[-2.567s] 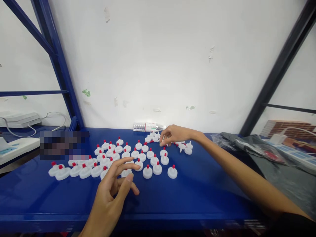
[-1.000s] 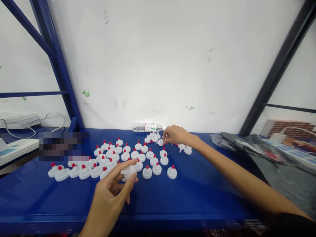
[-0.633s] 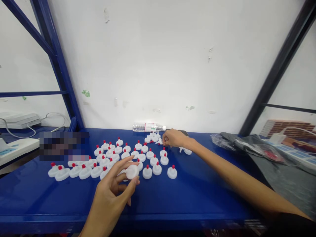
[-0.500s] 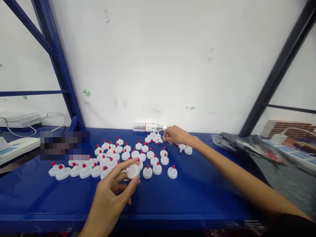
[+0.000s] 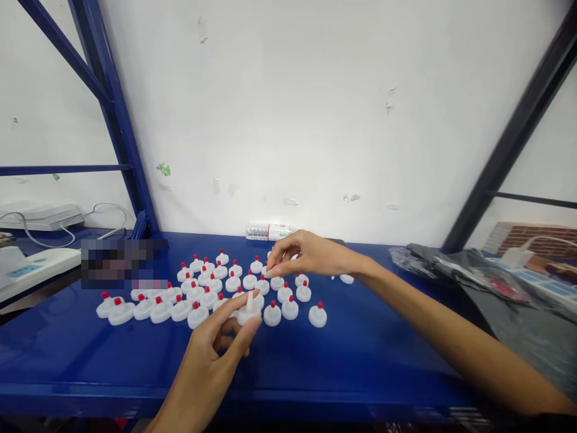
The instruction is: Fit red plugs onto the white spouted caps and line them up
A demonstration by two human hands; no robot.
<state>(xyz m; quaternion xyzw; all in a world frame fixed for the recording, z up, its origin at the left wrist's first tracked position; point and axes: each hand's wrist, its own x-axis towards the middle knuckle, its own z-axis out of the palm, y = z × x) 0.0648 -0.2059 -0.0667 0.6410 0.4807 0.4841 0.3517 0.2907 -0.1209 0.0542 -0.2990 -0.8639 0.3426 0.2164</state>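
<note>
My left hand (image 5: 216, 346) pinches a white plastic nozzle cap (image 5: 250, 313) by its round base. Its pointed spout stands upright and carries no red tip. Beyond it, my right hand (image 5: 300, 255) is closed, thumb and fingertips together over the far caps; whatever lies between them is too small to make out. White nozzle caps with red tips, like the one at the right end (image 5: 318, 314) and another at the left (image 5: 121, 311), stand upright in loose rows around my left hand.
A clear plastic bottle (image 5: 268, 232) lies against the wall at the back of the blue table (image 5: 360, 355). Grey material and clear plastic (image 5: 406, 260) lie on the right. Power strips stand at both sides, the left one (image 5: 40, 270) with cables near it.
My right hand has moved left and nearer from the loose parts by the bottle. The cap in my left hand has turned so its spout points up.
</note>
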